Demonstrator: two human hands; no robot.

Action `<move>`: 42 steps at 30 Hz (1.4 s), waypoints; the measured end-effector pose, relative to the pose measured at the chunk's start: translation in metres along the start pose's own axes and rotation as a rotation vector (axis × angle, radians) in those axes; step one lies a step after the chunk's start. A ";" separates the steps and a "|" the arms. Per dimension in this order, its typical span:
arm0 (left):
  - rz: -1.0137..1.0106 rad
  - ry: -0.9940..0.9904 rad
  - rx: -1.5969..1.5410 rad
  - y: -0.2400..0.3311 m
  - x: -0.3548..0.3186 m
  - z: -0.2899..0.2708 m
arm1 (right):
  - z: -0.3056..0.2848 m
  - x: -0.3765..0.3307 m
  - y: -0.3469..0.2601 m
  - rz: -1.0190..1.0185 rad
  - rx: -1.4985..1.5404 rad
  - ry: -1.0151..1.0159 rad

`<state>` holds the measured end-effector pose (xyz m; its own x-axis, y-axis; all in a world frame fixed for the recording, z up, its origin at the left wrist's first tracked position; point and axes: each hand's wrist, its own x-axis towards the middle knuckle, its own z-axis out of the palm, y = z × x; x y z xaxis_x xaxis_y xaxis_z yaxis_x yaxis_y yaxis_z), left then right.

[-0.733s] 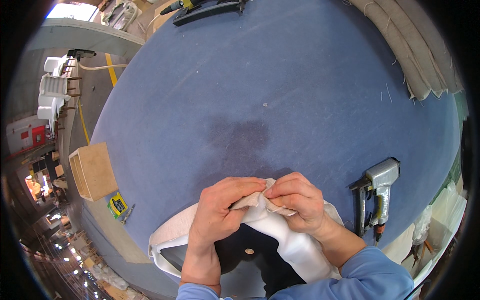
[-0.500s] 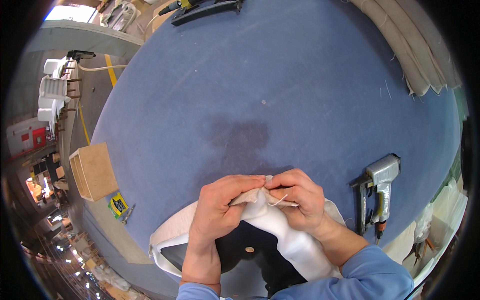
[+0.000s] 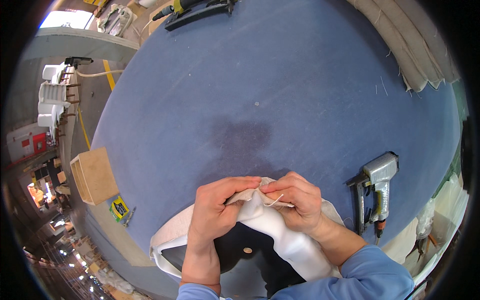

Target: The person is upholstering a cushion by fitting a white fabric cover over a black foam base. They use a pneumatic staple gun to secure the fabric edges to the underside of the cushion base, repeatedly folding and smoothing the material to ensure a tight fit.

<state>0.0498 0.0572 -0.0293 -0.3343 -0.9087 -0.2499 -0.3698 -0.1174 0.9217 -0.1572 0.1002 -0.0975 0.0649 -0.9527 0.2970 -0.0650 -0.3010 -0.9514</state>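
Head view: left hand and right hand meet near 6 o'clock, fingers closed, each pinching the edge of the beige cloth. Fingertips overlap folds; exact grip point hard to make out. Cloth lies over white padding around a black panel; left forearm hides part of the panel, lower edge cuts it off. Loose thread by right hand. Staple gun on blue table, between 3 and 4 o'clock. Second tool, 11 to 12 o'clock, cropped at top.
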 end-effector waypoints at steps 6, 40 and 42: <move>-0.014 -0.034 0.004 -0.002 0.002 -0.001 | -0.001 -0.002 0.001 -0.006 0.006 -0.005; -0.069 -0.118 -0.191 -0.006 -0.004 -0.011 | -0.008 0.006 -0.003 -0.113 0.001 -0.143; 0.001 -0.139 -0.193 -0.011 -0.003 -0.013 | -0.007 0.011 -0.007 -0.126 -0.017 -0.157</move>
<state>0.0666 0.0561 -0.0349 -0.4557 -0.8466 -0.2750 -0.2009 -0.2031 0.9583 -0.1633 0.0918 -0.0868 0.2276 -0.8897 0.3958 -0.0638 -0.4193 -0.9056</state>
